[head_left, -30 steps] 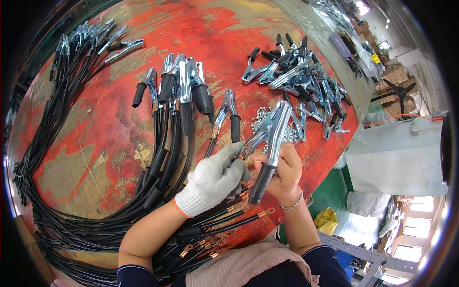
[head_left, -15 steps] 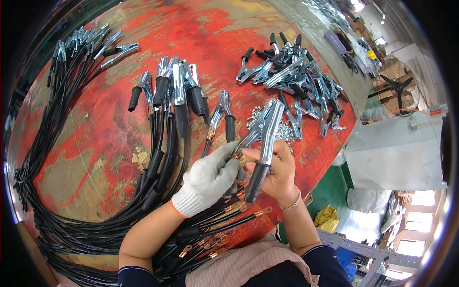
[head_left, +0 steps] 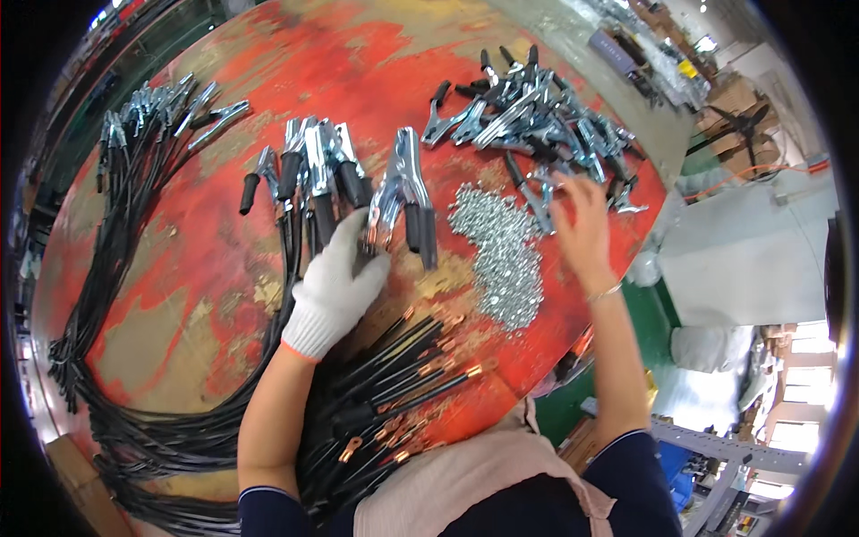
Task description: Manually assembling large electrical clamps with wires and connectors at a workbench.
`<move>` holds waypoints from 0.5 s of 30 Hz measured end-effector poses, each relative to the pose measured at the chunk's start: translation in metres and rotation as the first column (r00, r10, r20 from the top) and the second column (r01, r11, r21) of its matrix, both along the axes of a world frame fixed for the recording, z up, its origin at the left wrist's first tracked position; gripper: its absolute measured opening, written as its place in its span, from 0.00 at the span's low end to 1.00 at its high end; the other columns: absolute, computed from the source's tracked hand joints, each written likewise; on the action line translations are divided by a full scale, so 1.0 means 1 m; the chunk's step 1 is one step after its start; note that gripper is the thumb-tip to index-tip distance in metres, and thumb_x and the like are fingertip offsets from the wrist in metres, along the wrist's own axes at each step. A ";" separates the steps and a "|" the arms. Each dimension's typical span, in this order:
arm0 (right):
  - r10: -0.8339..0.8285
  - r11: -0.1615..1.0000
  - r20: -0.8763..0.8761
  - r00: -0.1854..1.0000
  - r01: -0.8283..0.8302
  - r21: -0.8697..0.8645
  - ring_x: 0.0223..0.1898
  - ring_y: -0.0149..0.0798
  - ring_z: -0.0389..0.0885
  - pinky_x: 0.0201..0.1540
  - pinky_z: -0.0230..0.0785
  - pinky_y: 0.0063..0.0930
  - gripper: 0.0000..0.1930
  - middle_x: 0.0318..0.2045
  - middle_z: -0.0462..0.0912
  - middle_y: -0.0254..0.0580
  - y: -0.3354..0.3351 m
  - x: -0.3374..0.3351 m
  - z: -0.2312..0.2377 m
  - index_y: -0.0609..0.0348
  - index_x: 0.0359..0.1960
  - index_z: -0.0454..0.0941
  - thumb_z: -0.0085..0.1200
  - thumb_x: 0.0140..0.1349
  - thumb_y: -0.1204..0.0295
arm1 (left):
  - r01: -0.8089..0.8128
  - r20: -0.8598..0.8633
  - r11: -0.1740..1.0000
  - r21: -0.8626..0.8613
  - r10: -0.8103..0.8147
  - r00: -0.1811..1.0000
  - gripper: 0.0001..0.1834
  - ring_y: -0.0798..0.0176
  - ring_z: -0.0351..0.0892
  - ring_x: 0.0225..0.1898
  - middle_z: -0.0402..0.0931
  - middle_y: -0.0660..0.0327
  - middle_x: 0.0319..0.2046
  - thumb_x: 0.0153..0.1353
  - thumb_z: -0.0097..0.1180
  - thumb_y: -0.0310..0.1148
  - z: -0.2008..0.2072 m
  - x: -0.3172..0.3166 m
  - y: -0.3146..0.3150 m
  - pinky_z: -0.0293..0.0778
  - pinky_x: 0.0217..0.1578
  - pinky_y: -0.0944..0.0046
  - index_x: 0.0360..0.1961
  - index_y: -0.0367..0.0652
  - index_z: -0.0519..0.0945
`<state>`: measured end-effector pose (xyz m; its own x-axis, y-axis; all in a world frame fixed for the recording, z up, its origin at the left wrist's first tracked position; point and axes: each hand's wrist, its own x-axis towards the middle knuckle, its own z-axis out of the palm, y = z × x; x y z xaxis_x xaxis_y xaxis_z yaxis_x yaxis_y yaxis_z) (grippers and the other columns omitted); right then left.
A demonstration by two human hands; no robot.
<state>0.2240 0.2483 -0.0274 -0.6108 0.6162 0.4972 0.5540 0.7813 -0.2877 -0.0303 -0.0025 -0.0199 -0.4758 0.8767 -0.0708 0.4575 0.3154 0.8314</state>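
Note:
My left hand [head_left: 333, 291], in a white knit glove, is closed on the black cable just below a silvery spring clamp [head_left: 400, 179]. Copper shows where the cable meets the clamp, and a similar clamp lies right against it. Most of the gripped cable is hidden under the glove. My bare right hand [head_left: 586, 228], slightly blurred, reaches to the near edge of a heap of loose clamps [head_left: 537, 116] with black handle sleeves. Its fingers are apart and I see nothing held. Beside it spreads a pile of small shiny metal fasteners [head_left: 501, 255].
More clamps on cables [head_left: 315, 161] lie left of my gloved hand. A long bundle of black cables [head_left: 134, 206] curves along the table's left side. Cable ends with copper lugs [head_left: 429, 367] lie near my apron. The worn red table [head_left: 215, 295] has a rounded edge.
My left hand has moved left with the clamp and cable, bringing them beside the other clamp. My right hand has left that clamp and moved right and up to the heap, uncovering the fasteners.

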 end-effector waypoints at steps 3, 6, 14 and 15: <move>-0.066 0.994 0.217 0.974 0.045 0.101 0.54 0.52 0.72 0.58 0.66 0.41 0.22 0.55 0.73 0.47 0.045 0.026 -0.024 0.44 0.56 0.77 0.57 0.58 0.73 | -0.189 -0.443 0.927 -0.324 0.027 0.896 0.27 0.40 0.82 0.38 0.81 0.45 0.37 0.61 0.57 0.44 0.003 0.009 -0.001 0.75 0.36 0.42 0.59 0.46 0.68; -0.049 0.996 0.249 0.967 0.028 0.089 0.54 0.50 0.73 0.56 0.68 0.42 0.22 0.54 0.74 0.45 0.073 0.039 -0.041 0.40 0.56 0.77 0.58 0.58 0.72 | -0.183 -0.615 0.878 -0.443 -0.149 0.774 0.20 0.44 0.82 0.33 0.81 0.52 0.32 0.61 0.57 0.46 0.005 0.016 -0.004 0.77 0.30 0.44 0.48 0.47 0.71; 0.118 0.993 0.207 0.971 -0.111 -0.048 0.49 0.41 0.78 0.50 0.69 0.34 0.14 0.47 0.81 0.36 0.113 0.041 -0.044 0.50 0.46 0.80 0.61 0.59 0.65 | 0.182 -0.542 0.938 -0.294 -0.320 0.777 0.09 0.50 0.82 0.33 0.80 0.57 0.32 0.62 0.56 0.40 0.031 0.062 -0.033 0.77 0.32 0.52 0.39 0.49 0.80; 0.149 0.935 0.055 0.987 -0.123 -0.332 0.48 0.38 0.78 0.50 0.69 0.32 0.14 0.46 0.81 0.35 0.109 0.038 -0.037 0.52 0.47 0.79 0.61 0.60 0.65 | 0.181 -0.528 0.939 -0.293 -0.317 0.788 0.10 0.50 0.82 0.34 0.81 0.57 0.32 0.62 0.56 0.40 0.026 0.065 -0.034 0.77 0.33 0.52 0.40 0.49 0.80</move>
